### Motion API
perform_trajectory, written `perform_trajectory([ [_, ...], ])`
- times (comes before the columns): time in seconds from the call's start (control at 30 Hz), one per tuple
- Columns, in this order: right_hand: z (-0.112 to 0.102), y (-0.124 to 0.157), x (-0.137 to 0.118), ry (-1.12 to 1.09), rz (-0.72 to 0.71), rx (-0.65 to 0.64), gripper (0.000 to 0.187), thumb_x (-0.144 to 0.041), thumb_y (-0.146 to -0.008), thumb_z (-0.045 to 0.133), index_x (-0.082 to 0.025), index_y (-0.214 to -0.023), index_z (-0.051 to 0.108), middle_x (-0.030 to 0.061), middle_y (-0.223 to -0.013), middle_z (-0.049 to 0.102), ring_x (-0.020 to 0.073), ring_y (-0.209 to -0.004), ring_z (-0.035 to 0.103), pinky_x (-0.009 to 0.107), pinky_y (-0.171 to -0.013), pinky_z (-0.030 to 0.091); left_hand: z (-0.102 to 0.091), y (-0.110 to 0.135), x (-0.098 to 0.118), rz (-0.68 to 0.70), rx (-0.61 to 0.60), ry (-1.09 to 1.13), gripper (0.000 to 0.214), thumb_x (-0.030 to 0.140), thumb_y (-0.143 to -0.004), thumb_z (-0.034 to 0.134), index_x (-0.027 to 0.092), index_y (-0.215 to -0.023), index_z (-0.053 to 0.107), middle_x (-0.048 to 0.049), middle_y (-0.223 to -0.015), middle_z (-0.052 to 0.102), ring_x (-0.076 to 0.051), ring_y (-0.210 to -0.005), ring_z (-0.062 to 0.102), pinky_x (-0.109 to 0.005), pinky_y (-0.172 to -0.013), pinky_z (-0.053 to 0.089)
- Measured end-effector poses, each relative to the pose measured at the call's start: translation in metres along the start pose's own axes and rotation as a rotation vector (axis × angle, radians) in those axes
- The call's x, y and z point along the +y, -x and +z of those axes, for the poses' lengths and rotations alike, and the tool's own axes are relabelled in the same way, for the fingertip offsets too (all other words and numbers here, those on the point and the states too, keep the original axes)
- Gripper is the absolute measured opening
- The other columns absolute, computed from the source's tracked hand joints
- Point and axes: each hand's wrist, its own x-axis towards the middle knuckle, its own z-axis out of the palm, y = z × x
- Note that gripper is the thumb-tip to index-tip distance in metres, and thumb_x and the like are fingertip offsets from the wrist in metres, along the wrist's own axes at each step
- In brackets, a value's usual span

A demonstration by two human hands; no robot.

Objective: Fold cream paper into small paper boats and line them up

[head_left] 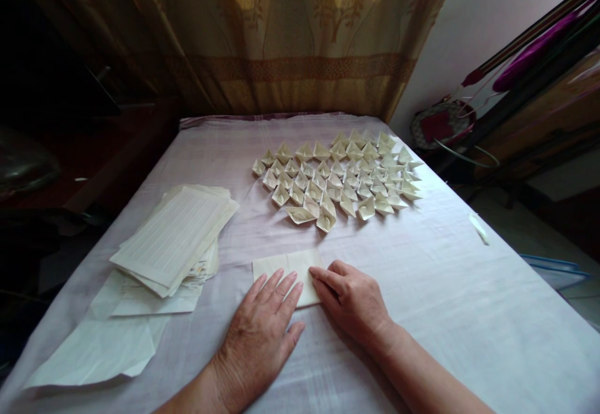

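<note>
A folded sheet of paper (285,265) lies flat on the cloth in front of me. My left hand (262,323) rests on its left and lower part, palm down with the fingers stretched out. At the right edge of the sheet is my right hand (351,301), its fingers curled and the thumb and index finger closed on that edge. Beyond both hands, many small folded paper boats (323,179) stand close together in rows. Part of the sheet is hidden beneath my left fingers.
To the left lies an untidy stack of printed paper (173,232), with a loose pale sheet (94,351) below it. A small white scrap (479,229) is near the right edge of the cloth-covered bed or table (450,314). A patterned curtain (290,45) hangs behind.
</note>
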Motion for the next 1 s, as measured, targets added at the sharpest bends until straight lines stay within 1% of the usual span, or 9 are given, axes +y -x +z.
perform_trajectory([
  [0.27, 0.001, 0.0, 0.0, -0.001, -0.011, 0.017, 0.026, -0.031, -0.097, 0.048, -0.025, -0.097, 0.074, 0.0006, -0.07, 0.061, 0.0131, -0.062, 0.059, 0.023, -0.059, 0.037, 0.001, 0.0, 0.0, -0.014, -0.063, 0.023, 0.046, 0.043, -0.098, 0.046, 0.022, -0.139, 0.05, -0.0048, -0.142, 0.057, -0.023, -0.133, 0.049, -0.04, -0.111, 0.037],
  [0.37, -0.001, -0.001, -0.002, -0.004, -0.008, 0.03, 0.024, -0.029, -0.096, 0.049, -0.025, -0.095, 0.073, 0.0012, -0.075, 0.061, 0.0124, -0.063, 0.058, 0.023, -0.06, 0.039, 0.001, 0.0, 0.001, -0.022, -0.068, 0.02, 0.047, 0.044, -0.098, 0.047, 0.022, -0.139, 0.05, -0.0052, -0.14, 0.058, -0.023, -0.132, 0.049, -0.041, -0.111, 0.036],
  [0.47, -0.001, -0.001, -0.003, -0.012, -0.034, 0.069, 0.018, -0.027, -0.092, 0.053, -0.024, -0.091, 0.071, 0.0042, -0.088, 0.063, 0.0142, -0.072, 0.059, 0.024, -0.068, 0.043, 0.0, -0.001, 0.001, -0.013, -0.052, 0.012, 0.046, 0.044, -0.098, 0.046, 0.022, -0.137, 0.053, -0.0048, -0.139, 0.059, -0.023, -0.131, 0.05, -0.041, -0.111, 0.037],
  [0.57, 0.002, -0.002, -0.004, -0.026, -0.062, 0.112, 0.009, -0.029, -0.084, 0.062, -0.021, -0.083, 0.066, 0.0093, -0.104, 0.063, 0.0205, -0.089, 0.059, 0.032, -0.081, 0.047, -0.001, -0.002, 0.001, -0.002, -0.025, 0.004, 0.043, 0.044, -0.098, 0.045, 0.021, -0.134, 0.056, -0.0033, -0.139, 0.06, -0.023, -0.13, 0.051, -0.04, -0.11, 0.037],
  [0.63, 0.004, -0.002, -0.004, -0.04, -0.058, 0.117, 0.012, -0.031, -0.08, 0.067, -0.02, -0.083, 0.064, 0.013, -0.116, 0.06, 0.0255, -0.103, 0.058, 0.039, -0.089, 0.045, -0.001, -0.002, 0.0, 0.002, -0.017, 0.004, 0.043, 0.044, -0.098, 0.045, 0.021, -0.132, 0.058, -0.0031, -0.139, 0.059, -0.023, -0.13, 0.051, -0.04, -0.109, 0.037],
  [0.7, 0.004, -0.002, -0.006, -0.056, -0.043, 0.1, 0.017, -0.032, -0.077, 0.07, -0.02, -0.086, 0.063, 0.0152, -0.123, 0.058, 0.029, -0.113, 0.055, 0.042, -0.093, 0.043, 0.0, -0.001, 0.0, 0.002, -0.02, 0.005, 0.043, 0.044, -0.098, 0.045, 0.021, -0.132, 0.058, -0.004, -0.139, 0.059, -0.023, -0.13, 0.05, -0.04, -0.11, 0.037],
  [0.77, 0.003, -0.001, -0.007, -0.071, -0.027, 0.069, 0.021, -0.032, -0.075, 0.071, -0.02, -0.089, 0.062, 0.0155, -0.126, 0.057, 0.0299, -0.118, 0.053, 0.044, -0.096, 0.042, 0.001, 0.0, -0.001, 0.005, -0.019, 0.004, 0.043, 0.043, -0.098, 0.045, 0.02, -0.132, 0.058, -0.0044, -0.139, 0.06, -0.024, -0.13, 0.05, -0.04, -0.11, 0.036],
  [0.87, -0.001, 0.002, -0.005, -0.082, 0.002, 0.014, 0.023, -0.031, -0.074, 0.072, -0.02, -0.092, 0.062, 0.0146, -0.129, 0.057, 0.0296, -0.12, 0.052, 0.044, -0.098, 0.04, 0.003, 0.001, -0.001, 0.013, -0.012, 0.004, 0.044, 0.043, -0.098, 0.044, 0.02, -0.134, 0.057, -0.0046, -0.138, 0.06, -0.024, -0.13, 0.051, -0.04, -0.111, 0.035],
  [1.0, -0.008, 0.01, 0.007, -0.071, 0.065, -0.031, 0.018, -0.029, -0.077, 0.069, -0.021, -0.092, 0.062, 0.0127, -0.133, 0.057, 0.0296, -0.124, 0.049, 0.046, -0.1, 0.038, 0.005, 0.001, -0.002, 0.011, -0.008, 0.008, 0.045, 0.043, -0.099, 0.043, 0.02, -0.134, 0.057, -0.0059, -0.138, 0.06, -0.025, -0.129, 0.051, -0.042, -0.11, 0.035],
])
